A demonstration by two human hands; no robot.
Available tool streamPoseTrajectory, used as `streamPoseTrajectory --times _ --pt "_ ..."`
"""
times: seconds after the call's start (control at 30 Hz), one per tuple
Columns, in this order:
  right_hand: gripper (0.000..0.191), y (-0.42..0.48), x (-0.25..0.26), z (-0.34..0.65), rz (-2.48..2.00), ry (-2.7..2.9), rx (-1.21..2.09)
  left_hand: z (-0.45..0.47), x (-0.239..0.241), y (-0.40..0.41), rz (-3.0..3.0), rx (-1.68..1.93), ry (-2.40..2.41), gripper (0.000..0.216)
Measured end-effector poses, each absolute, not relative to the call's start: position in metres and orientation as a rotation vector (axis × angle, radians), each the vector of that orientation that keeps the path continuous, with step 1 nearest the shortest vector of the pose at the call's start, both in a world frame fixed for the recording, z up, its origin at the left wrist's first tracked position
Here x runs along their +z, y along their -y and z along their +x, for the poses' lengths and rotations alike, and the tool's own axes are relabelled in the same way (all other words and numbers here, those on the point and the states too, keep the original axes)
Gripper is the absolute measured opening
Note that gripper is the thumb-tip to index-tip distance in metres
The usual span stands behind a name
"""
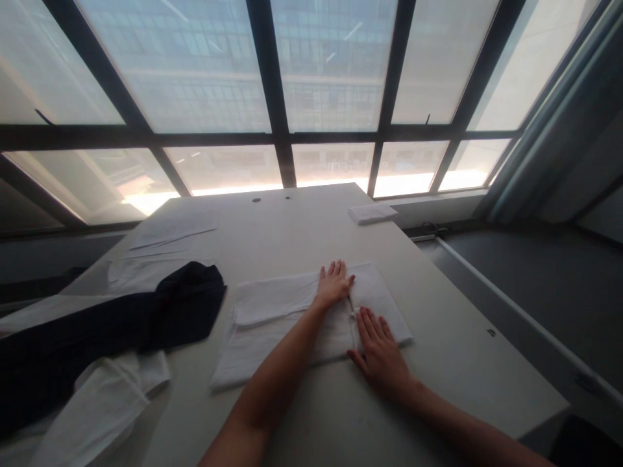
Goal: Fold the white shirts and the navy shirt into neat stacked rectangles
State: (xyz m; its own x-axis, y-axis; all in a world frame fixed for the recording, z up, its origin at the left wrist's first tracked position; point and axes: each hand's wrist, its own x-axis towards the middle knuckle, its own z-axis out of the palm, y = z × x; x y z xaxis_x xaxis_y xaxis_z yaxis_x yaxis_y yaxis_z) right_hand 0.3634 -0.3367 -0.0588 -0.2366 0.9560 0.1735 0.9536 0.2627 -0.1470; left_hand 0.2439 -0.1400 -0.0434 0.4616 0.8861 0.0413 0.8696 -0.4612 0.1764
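A white cloth garment [282, 337], partly folded, lies flat on the white table in front of me. My left hand [335, 284] rests palm down on its far part, fingers stretched out. Nearer to me, my right hand [379, 347] lies flat on the right part of the cloth, its fingers extended and the thumb pointing left. Between the two hands runs a seam or folded edge with a small knot-like bump. Part of the cloth is hidden under my left forearm. Neither hand grips anything.
A dark navy garment [185, 305] and crumpled white cloth [114, 395] lie at the left. Flat white sheets [175, 227] are behind them. A folded white cloth [372, 213] sits near the table's [457, 324] far right edge. Windows stand beyond; a curtain [549, 130] hangs right.
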Motion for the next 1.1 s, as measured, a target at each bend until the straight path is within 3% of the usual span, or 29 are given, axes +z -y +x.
streamPoseTrajectory --times 0.27,0.57,0.77,1.1 --pt "0.064 0.338 -0.051 0.364 -1.765 2.336 0.056 0.209 -0.042 0.142 2.617 0.164 -1.621 0.066" --pt "0.065 0.337 -0.062 0.365 -1.711 2.311 0.003 0.063 -0.047 0.173 2.479 0.209 -1.786 0.057" --pt "0.064 0.337 -0.068 0.368 -1.675 2.3 -0.021 0.013 -0.047 0.213 2.444 0.219 -1.917 0.055" --pt "0.06 0.338 -0.071 0.371 -1.567 2.221 -0.038 -0.038 -0.055 0.276 1.932 0.815 -1.955 0.061"
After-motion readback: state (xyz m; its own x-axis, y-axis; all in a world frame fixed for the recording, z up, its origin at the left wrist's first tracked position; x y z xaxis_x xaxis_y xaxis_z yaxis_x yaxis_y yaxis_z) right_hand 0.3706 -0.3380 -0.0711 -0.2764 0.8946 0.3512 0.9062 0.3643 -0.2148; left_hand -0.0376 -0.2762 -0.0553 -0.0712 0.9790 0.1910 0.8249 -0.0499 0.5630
